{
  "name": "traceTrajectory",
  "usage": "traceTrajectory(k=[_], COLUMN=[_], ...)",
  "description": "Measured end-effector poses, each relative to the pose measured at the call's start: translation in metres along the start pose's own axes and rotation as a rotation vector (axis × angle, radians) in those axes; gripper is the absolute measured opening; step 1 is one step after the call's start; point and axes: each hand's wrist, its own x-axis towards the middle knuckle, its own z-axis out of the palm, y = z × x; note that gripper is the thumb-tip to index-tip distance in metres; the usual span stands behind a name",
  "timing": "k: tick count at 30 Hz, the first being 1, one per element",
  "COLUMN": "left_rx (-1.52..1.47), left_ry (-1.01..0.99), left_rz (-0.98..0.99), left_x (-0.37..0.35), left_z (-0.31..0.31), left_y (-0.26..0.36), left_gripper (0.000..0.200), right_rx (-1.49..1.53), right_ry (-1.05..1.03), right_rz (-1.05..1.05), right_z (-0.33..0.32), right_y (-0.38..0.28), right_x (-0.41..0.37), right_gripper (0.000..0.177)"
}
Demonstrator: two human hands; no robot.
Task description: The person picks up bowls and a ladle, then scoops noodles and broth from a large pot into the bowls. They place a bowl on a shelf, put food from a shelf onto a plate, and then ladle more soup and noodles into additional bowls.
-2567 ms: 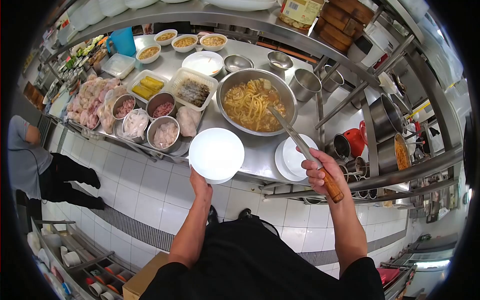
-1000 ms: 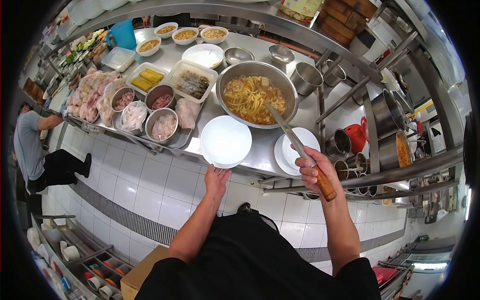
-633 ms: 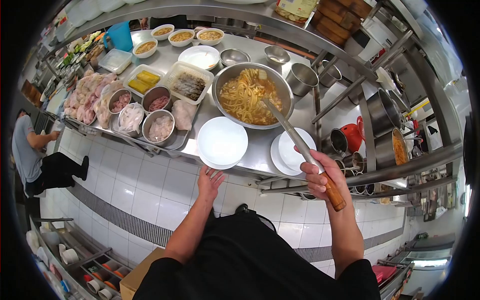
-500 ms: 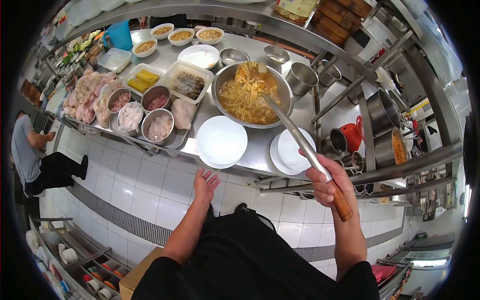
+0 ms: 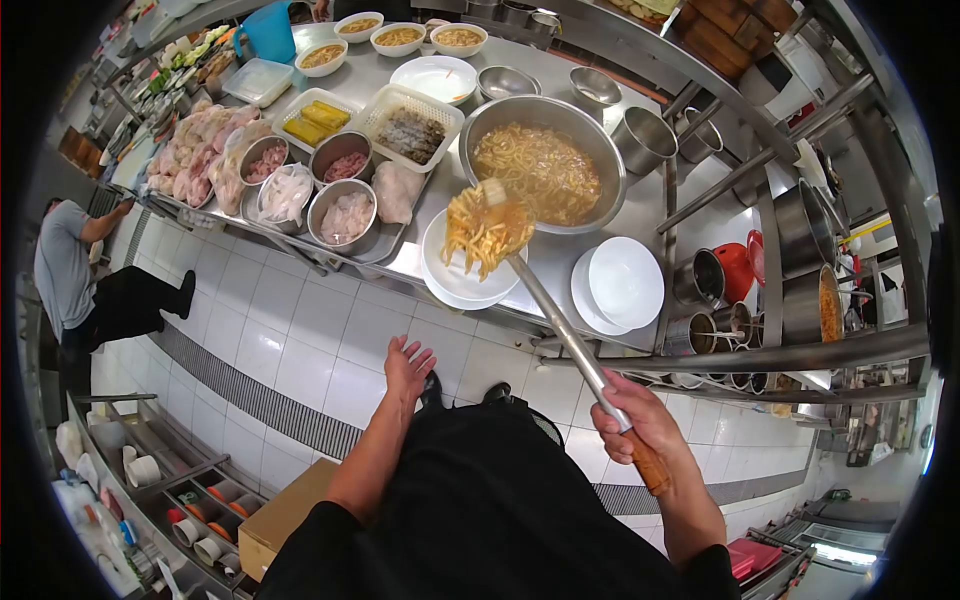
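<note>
My right hand grips the wooden end of a long-handled metal ladle. Noodles in brown sauce fill its head, with strands hanging over the side. The ladle head is above a white bowl near the counter's front edge, partly covering it. Just behind stands a large steel mixing bowl of noodles in broth. My left hand is in the air in front of the counter, fingers spread and holding nothing. Right of the ladle, more white bowls are stacked.
Steel pots of raw meat, a basket of shrimp and bagged poultry line the counter's left side. Filled noodle bowls stand at the back. Metal shelf rails run along the right. A person stands at far left.
The ladle head has lifted out of the mixing bowl with noodles and moved toward me, over the white bowl. My right hand has lowered slightly. The view has shifted; my left hand stays open.
</note>
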Motion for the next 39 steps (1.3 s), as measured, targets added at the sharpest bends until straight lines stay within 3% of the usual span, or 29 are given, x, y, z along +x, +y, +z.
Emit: traceTrajectory(k=[11, 13, 15, 18, 21, 26, 29, 32, 35, 39], left_rx=[-0.004, 0.024, 0.029, 0.078, 0.139, 0.163, 0.198, 0.221, 0.283, 0.272], left_ry=[-0.097, -0.088, -0.083, -0.032, 0.017, 0.034, 0.027, 0.069, 0.093, 0.031], left_rz=[0.041, 0.051, 0.052, 0.118, 0.225, 0.333, 0.369, 0.418, 0.461, 0.415], left_x=[-0.025, -0.027, -0.029, -0.025, -0.023, -0.017, -0.017, -0.028, -0.035, -0.029], left_z=[0.024, 0.028, 0.031, 0.033, 0.041, 0.048, 0.053, 0.058, 0.060, 0.047], left_y=[0.014, 0.014, 0.014, 0.015, 0.023, 0.043, 0.050, 0.052, 0.051, 0.043], left_gripper=[0.053, 0.052, 0.051, 0.048, 0.044, 0.041, 0.043, 0.038, 0.038, 0.041], right_rx=[-0.810, -1.261, -1.296, -1.532, -1.773, -1.738, -1.487, -1.249, -1.317, -1.403], right_ry=[0.322, 0.422, 0.448, 0.467, 0.482, 0.470, 0.438, 0.597, 0.653, 0.788], right_rz=[-0.064, -0.183, -0.155, -0.544, -0.539, -0.527, -0.558, -0.379, -0.713, -0.641], right_z=[0.000, 0.000, 0.007, -0.004, -0.020, -0.031, -0.026, -0.018, -0.039, -0.071], right_y=[0.026, 0.022, 0.016, 0.027, 0.039, 0.049, 0.037, 0.011, -0.024, -0.072], right_x=[0.023, 0.016, 0.004, -0.006, -0.003, -0.002, -0.011, -0.016, 0.011, 0.064], right_gripper=[0.061, 0.061, 0.062, 0.061, 0.062, 0.063, 0.063, 0.065, 0.062, 0.061])
